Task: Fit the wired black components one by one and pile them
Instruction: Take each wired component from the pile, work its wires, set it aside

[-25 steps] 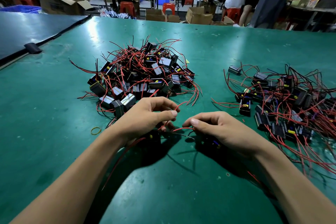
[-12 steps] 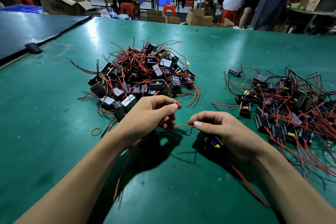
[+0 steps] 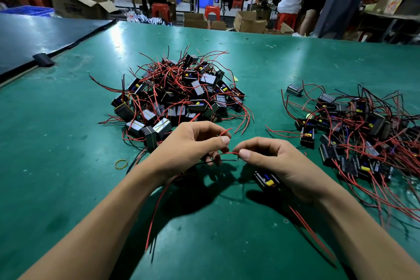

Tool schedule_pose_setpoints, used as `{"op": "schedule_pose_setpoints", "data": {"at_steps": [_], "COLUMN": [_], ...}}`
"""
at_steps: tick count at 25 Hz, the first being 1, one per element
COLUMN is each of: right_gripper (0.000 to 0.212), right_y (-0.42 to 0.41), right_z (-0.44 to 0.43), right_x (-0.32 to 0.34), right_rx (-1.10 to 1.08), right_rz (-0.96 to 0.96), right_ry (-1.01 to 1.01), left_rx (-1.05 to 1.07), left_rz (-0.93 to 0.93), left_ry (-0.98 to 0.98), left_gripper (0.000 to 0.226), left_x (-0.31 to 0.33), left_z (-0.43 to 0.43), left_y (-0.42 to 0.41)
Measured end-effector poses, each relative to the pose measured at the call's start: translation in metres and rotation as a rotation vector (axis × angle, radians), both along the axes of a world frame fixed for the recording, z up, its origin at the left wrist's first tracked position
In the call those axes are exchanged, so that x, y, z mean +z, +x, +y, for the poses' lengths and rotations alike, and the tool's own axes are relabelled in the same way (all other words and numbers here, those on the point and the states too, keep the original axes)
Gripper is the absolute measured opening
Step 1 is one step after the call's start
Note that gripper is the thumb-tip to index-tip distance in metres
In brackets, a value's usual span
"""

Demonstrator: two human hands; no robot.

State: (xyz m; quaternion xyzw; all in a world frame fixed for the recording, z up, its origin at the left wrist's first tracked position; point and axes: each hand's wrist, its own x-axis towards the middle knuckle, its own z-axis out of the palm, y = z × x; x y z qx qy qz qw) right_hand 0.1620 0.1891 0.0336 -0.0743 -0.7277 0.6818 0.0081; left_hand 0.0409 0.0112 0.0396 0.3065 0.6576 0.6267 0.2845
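**Entry: bench, wired black components, one fitting in hand**

- Left hand (image 3: pixel 188 145): raised just above the green table (image 3: pixel 68 188); thumb and forefinger closed in a narrow pinch on a red lead whose tip pokes out past the thumb; the other fingers are curled under; whether the palm covers a second component cannot be told; a long red lead (image 3: pixel 159 207) trails from under the wrist toward the near edge.
- Right hand (image 3: pixel 275 161): thumb and forefinger pinched on the end of a short red wire (image 3: pixel 228 153) that bridges the gap to the left hand; a thin black wire (image 3: pixel 205 162) runs just below it; the pinches meet close together, probably so that the wire ends can be lined up and joined.
- Black component (image 3: pixel 266 180): yellow and blue parts showing; tucked under the right palm, likely parked there to free the fingertips for the wires.
- Central heap (image 3: pixel 179 95): components stacked high, several wrapped in yellow bands, just beyond the left hand; judged the finished pile, placed within easy reach for dropping.
- Right-hand scatter (image 3: pixel 363 129): components spread flat with tangled red leads, near the right hand; judged the unfitted stock.
- Yellow rubber band (image 3: pixel 121 163): loose on the table, left of the left wrist; probably spare binding.
- Black mat (image 3: pixel 45 34): far left, unused.
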Motion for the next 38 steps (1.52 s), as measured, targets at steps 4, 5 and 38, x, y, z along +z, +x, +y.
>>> {"op": "schedule_pose_setpoints", "data": {"at_steps": [4, 5, 38], "right_gripper": [0.019, 0.016, 0.008], "right_y": [-0.001, -0.002, -0.001], "right_z": [-0.004, -0.003, -0.013], "right_x": [-0.003, -0.004, -0.009], "right_rx": [-0.113, -0.171, -0.370], "right_rz": [0.050, 0.082, 0.401], "right_ry": [0.154, 0.226, 0.478], "left_rx": [0.042, 0.058, -0.018], "left_rz": [0.026, 0.013, 0.128], "left_ry": [0.033, 0.048, -0.072], "left_gripper": [0.016, 0.017, 0.012], "left_x": [-0.001, -0.001, 0.007], "left_z": [0.002, 0.002, 0.000], "left_y": [0.002, 0.002, 0.010]}}
